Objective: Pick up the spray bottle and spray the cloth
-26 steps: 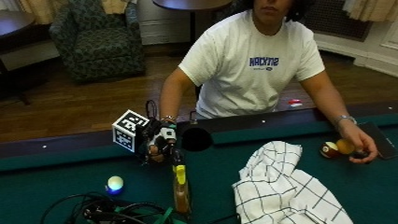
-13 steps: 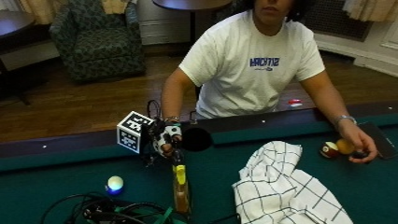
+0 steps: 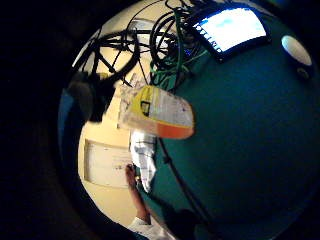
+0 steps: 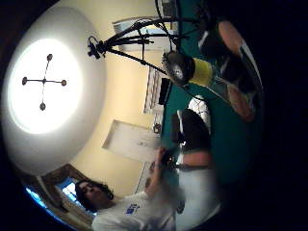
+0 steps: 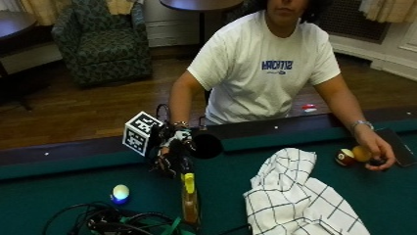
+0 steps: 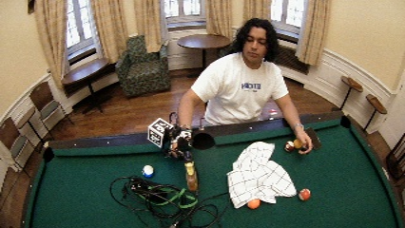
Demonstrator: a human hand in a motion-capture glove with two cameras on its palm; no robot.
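A spray bottle (image 5: pixel 190 201) with a yellow collar and amber liquid stands upright on the green felt; it also shows as bottle (image 6: pixel 190 176). My gloved right hand (image 5: pixel 171 151) hovers just behind and above its top, fingers hanging loosely curled, holding nothing. From the little finger side palm view the bottle (image 3: pixel 157 114) shows its yellow label. From the thumb side palm view its nozzle and collar (image 4: pixel 195 71) sit close to the palm. The white cloth (image 5: pixel 300 203) with a black grid lies crumpled on the felt to the bottle's right.
The bare left hand (image 5: pixel 376 152) rests on two balls (image 5: pixel 345 157) beside a dark phone (image 5: pixel 399 147). A white and blue ball (image 5: pixel 120 193) and tangled cables (image 5: pixel 107 223) lie left of the bottle. A side pocket (image 5: pixel 206 145) is by my hand. Two orange balls (image 6: pixel 254 204) lie beyond the cloth.
The gloved hand has barely shifted over the bottle's top. The bottle, the cloth and the bare hand have stayed where they were.
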